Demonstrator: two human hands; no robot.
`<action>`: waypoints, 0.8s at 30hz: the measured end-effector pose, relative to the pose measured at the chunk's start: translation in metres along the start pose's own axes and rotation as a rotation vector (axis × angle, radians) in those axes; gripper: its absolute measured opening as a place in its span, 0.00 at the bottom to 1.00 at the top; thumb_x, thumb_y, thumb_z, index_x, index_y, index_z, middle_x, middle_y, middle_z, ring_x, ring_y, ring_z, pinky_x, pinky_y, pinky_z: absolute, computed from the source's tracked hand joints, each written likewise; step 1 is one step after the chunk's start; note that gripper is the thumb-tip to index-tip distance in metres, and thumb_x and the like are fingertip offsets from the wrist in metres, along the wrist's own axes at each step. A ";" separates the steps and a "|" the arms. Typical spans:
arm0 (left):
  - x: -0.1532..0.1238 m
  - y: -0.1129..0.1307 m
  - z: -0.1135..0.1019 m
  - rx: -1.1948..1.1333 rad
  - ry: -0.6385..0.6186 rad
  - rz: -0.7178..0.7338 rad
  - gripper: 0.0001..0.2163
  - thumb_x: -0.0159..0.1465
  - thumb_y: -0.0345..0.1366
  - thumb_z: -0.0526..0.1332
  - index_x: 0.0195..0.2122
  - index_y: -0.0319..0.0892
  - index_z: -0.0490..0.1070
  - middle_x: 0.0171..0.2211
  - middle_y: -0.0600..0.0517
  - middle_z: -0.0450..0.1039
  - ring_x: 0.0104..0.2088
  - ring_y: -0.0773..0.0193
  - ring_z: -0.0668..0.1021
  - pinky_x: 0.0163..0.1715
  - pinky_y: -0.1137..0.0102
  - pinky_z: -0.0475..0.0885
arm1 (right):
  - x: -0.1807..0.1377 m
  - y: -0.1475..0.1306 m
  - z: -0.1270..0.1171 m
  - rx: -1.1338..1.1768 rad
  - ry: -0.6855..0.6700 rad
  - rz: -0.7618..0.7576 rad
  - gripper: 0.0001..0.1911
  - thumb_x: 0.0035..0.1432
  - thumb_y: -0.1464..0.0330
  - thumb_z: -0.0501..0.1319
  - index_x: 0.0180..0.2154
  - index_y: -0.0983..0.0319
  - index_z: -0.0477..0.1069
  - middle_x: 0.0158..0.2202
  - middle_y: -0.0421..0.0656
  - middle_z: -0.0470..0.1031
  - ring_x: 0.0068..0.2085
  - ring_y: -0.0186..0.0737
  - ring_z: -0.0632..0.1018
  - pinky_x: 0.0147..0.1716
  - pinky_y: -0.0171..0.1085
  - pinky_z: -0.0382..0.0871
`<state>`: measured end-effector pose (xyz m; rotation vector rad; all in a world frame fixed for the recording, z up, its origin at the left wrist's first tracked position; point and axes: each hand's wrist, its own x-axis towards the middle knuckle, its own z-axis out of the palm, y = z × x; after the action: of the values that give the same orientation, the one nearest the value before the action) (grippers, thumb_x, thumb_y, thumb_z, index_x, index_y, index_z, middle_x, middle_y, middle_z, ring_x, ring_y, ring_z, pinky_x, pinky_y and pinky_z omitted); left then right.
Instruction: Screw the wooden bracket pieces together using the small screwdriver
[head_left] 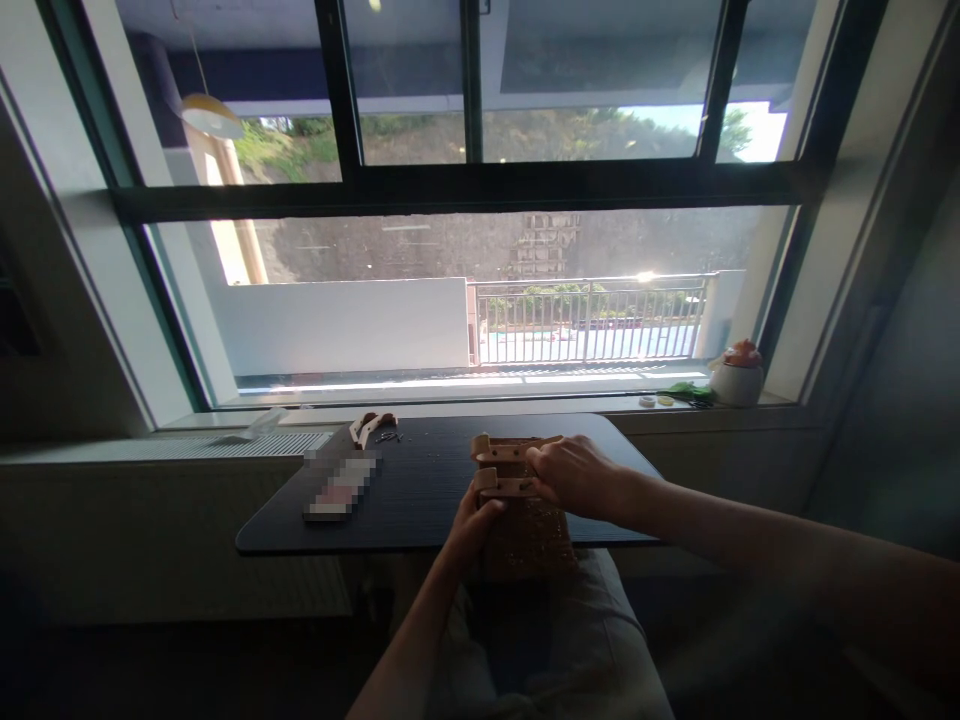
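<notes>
A brown, flat-sided piece with a speckled surface [529, 545] rests at the near edge of the table, above my lap. Two pale strap-like bands [501, 453] with dark holes and curled left ends cross its upper part. My left hand [471, 528] is closed round the left side of the brown piece, its thumb lying near the lower band. At the right ends of the bands, my right hand [566, 470] is closed with fingers bent against them. Whether anything small sits between those fingertips is hidden.
The dark table [435, 510] carries pale curved pieces [369, 428], small metal bits [389, 436] and a blurred-out flat object [341, 488]. A window sill runs behind, with a white jar [737, 375] and green leaves [686, 393]. A radiator [187, 540] stands at the left.
</notes>
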<state>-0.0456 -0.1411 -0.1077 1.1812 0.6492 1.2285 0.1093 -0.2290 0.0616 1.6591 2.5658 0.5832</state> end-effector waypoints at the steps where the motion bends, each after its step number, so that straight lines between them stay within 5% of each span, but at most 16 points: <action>1: 0.000 -0.001 0.000 -0.005 -0.001 0.004 0.17 0.48 0.35 0.67 0.40 0.39 0.71 0.36 0.49 0.76 0.39 0.55 0.75 0.38 0.68 0.69 | 0.001 0.000 -0.003 -0.017 -0.011 -0.006 0.11 0.53 0.67 0.56 0.38 0.65 0.67 0.32 0.49 0.76 0.33 0.46 0.77 0.27 0.37 0.63; 4: 0.000 -0.003 -0.001 -0.019 -0.013 0.013 0.17 0.48 0.34 0.67 0.41 0.39 0.71 0.37 0.49 0.76 0.39 0.56 0.75 0.38 0.67 0.69 | 0.000 0.001 -0.012 -0.063 -0.023 -0.051 0.17 0.49 0.68 0.60 0.42 0.66 0.65 0.33 0.49 0.76 0.33 0.47 0.77 0.27 0.37 0.63; 8: 0.000 -0.003 -0.001 -0.002 0.002 0.013 0.17 0.48 0.33 0.67 0.40 0.39 0.71 0.36 0.49 0.76 0.39 0.56 0.75 0.38 0.68 0.69 | -0.007 0.004 -0.017 -0.099 0.000 -0.174 0.08 0.54 0.73 0.56 0.38 0.64 0.67 0.34 0.47 0.75 0.34 0.44 0.76 0.26 0.35 0.62; 12: 0.000 0.001 0.000 0.021 0.021 0.007 0.17 0.47 0.33 0.68 0.39 0.38 0.72 0.35 0.49 0.76 0.39 0.55 0.75 0.39 0.67 0.69 | -0.013 0.004 -0.015 -0.124 -0.007 -0.239 0.09 0.54 0.79 0.51 0.33 0.65 0.69 0.33 0.46 0.74 0.31 0.40 0.76 0.26 0.34 0.61; 24: -0.001 0.001 0.001 0.021 0.004 0.023 0.18 0.47 0.34 0.68 0.40 0.38 0.72 0.36 0.48 0.76 0.40 0.54 0.76 0.40 0.67 0.69 | -0.007 -0.003 -0.004 0.002 0.017 -0.053 0.08 0.58 0.70 0.51 0.33 0.65 0.68 0.28 0.46 0.75 0.30 0.43 0.76 0.26 0.35 0.62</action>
<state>-0.0453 -0.1422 -0.1065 1.2064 0.6547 1.2464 0.1087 -0.2370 0.0637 1.5876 2.6138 0.5941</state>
